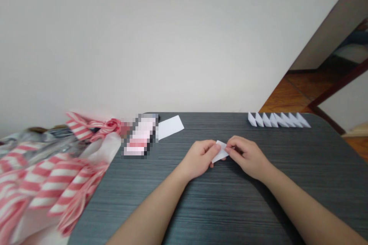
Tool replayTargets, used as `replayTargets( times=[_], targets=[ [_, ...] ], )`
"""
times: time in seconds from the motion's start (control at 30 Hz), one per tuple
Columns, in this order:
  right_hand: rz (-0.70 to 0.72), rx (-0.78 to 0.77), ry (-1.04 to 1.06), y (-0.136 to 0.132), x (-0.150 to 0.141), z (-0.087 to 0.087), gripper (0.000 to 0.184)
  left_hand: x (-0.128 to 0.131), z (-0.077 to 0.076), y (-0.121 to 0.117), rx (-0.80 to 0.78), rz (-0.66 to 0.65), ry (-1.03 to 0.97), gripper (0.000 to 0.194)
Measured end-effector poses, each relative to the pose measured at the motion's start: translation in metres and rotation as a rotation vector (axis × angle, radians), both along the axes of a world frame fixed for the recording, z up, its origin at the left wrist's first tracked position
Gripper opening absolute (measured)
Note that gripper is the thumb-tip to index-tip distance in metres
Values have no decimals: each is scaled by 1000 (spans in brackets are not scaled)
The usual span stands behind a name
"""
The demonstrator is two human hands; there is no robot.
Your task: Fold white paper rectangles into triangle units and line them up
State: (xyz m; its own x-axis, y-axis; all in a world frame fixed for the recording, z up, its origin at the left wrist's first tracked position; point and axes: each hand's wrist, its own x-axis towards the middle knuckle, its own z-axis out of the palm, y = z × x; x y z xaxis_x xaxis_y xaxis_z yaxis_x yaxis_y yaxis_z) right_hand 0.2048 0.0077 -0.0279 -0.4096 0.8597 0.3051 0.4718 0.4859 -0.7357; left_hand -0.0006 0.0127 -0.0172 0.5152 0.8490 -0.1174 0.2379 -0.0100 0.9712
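Paper piece (220, 152) pinched over tabletop (244, 214) between left hand (198, 159) and right hand (247, 157), fingers of both clamped on it; even pressure suits small piece. Folded paper row (277, 120) along far edge.

Striped bag (48, 183) over table's (230, 206) left edge

Paper slip (220, 152) partly behind fingers (233, 150); pink obj (140, 136) pixelated.
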Motion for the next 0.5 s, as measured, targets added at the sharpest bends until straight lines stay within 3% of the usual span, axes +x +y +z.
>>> replayTargets(
  times=[0.17, 0.3, 0.43, 0.5],
  targets=[
    [-48, 11, -38, 0, -1, 2, 11, 2, 1, -1, 23, 14, -9, 26],
    [-53, -16, -34, -2, -3, 4, 13, 2, 6, -2, 52, 26, 71, 27],
    [-56, -133, 35, -3, -3, -2, 7, 0, 8, -2, 52, 10, 90, 31],
    [-41, -199, 104, -3, -2, -7, 13, 0, 7, -2, 52, 8, 95, 32]
  ],
)
